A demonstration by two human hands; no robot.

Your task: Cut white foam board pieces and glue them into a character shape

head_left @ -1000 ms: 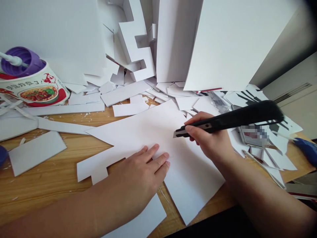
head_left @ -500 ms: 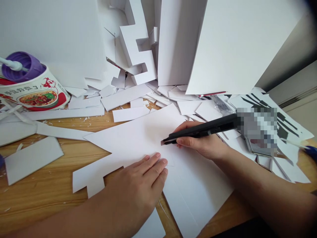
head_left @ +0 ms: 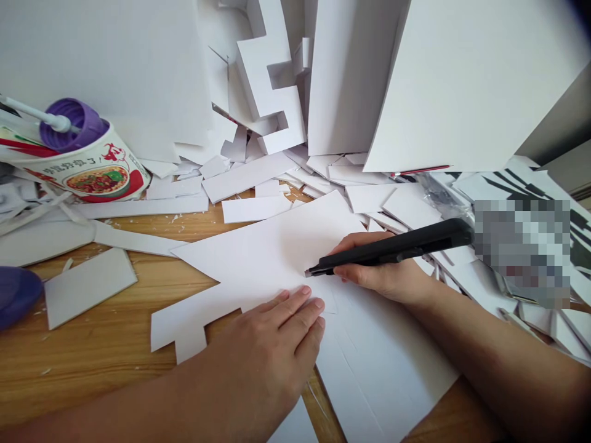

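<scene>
A large, irregularly cut white foam board lies flat on the wooden table, with faint straight lines marked or scored on its right part. My left hand rests palm down on it, fingers stretched out. Gripped in my right hand is a black utility knife, tilted with its handle up to the right. The blade tip touches or nearly touches the board just above my left fingertips; which one I cannot tell. My left hand and forearm hide part of the board's lower edge.
White offcuts are heaped behind the board. A paper noodle cup with a purple ring-shaped piece stands at the left, near a dark blue object. Tall white panels stand at the back. A red pencil-like stick lies before them.
The view has shifted a little, so most things appear farther right. Relative to the board, the knife tip has come slightly closer to my left fingers. Both hands keep their hold.
</scene>
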